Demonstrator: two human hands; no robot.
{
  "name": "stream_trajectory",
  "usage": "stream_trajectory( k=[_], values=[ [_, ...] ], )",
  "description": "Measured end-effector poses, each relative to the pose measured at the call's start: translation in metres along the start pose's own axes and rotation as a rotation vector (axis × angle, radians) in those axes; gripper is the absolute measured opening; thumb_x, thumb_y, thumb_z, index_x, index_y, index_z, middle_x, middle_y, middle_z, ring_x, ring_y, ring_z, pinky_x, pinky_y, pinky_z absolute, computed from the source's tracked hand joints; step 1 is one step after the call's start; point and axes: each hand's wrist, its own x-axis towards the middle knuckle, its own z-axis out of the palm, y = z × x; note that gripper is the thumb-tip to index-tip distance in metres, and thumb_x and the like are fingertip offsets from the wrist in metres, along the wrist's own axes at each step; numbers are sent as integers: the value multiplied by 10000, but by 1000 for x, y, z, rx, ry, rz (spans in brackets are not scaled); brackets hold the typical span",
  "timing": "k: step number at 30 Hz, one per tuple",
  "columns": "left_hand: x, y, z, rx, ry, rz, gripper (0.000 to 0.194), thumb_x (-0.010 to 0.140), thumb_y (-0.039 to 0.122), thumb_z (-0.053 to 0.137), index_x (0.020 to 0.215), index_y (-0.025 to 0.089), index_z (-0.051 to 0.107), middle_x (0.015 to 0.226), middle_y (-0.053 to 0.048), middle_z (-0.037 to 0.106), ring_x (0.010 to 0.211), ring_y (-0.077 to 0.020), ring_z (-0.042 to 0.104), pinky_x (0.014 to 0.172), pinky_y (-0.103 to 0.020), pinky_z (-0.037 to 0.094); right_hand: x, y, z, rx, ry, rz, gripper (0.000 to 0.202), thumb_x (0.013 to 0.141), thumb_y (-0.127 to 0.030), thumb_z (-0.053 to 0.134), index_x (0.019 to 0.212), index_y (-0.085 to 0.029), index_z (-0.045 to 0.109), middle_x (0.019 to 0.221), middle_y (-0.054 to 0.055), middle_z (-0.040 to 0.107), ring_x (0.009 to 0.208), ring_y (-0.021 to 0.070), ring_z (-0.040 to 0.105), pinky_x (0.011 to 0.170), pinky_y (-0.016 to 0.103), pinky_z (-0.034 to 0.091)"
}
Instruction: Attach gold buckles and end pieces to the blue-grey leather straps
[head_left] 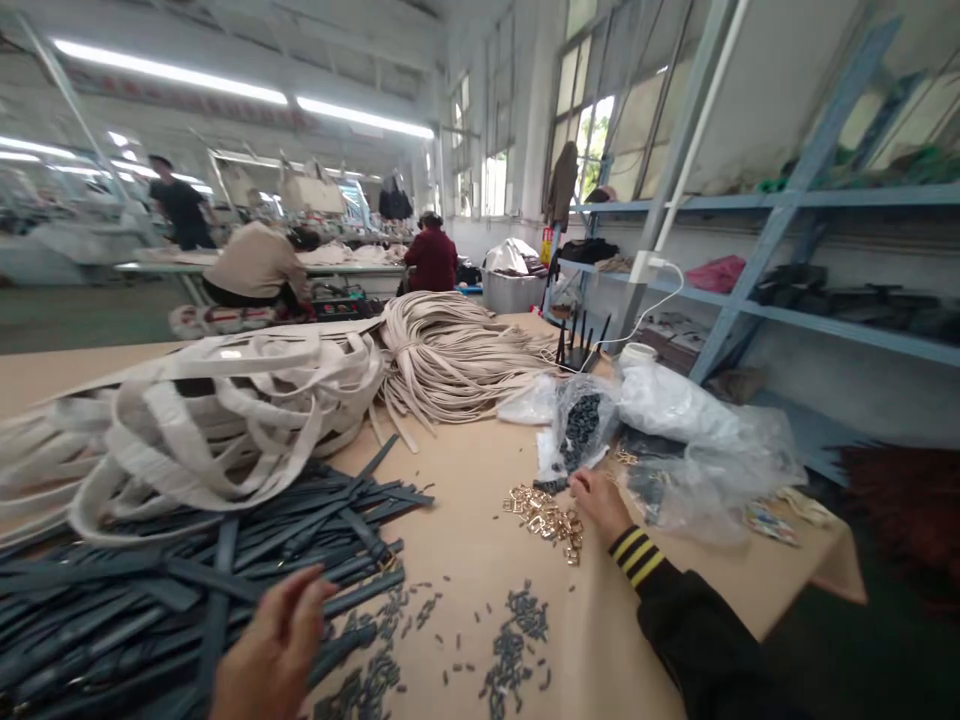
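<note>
My left hand (270, 640) is low in the view, over the edge of a pile of dark blue-grey straps (187, 580). Its fingers are stretched out, and nothing shows in them. Further off, my right hand (601, 503) reaches to the back of a heap of gold metal buckles (546, 515), fingers bent together. Beside its fingertips are small dark pieces (551, 486) at the mouth of a clear plastic bag (581, 425). Whatever those fingers hold is hidden. Small dark loops (508, 645) lie scattered on the table (450, 520) between my hands.
Beige webbing (247, 400) and a bundle of thin beige cords (457, 355) are heaped at the back. White plastic bags (675, 410) and a black router (577, 350) stand at the right, near blue shelving (772, 230). Several people work beyond the table.
</note>
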Motion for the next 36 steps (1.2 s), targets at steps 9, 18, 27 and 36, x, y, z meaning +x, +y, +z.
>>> stream_trajectory(
  k=[9,18,27,36],
  values=[
    [-22,72,120,-55,-289,266,238,840,310,385,981,176,522,917,-83,620,847,-183,605,753,-330,530,7,22,7,-194,7,-74,208,774,-189,446,881,-144,618,928,108,613,910,212,528,843,324,368],
    [-26,55,157,138,-242,573,421,820,298,438,1214,155,394,1236,-136,470,1127,-219,474,877,-369,481,4,13,14,-100,84,-142,233,838,-195,384,883,-161,610,874,48,631,825,129,573,782,232,430],
    [-28,74,165,292,-200,1126,496,765,523,469,1122,187,541,1137,-66,591,1005,-233,565,718,-340,531,9,74,1,-206,210,-21,387,827,-280,376,1118,-62,509,1239,198,450,1193,265,368,1005,447,272],
    [-29,70,166,248,-280,1150,382,769,451,503,1103,275,560,1159,-24,578,1010,-251,560,715,-373,527,-10,61,-6,-207,105,-69,421,867,-313,290,1156,-97,507,1208,140,514,1141,186,457,995,355,353]
  ],
)
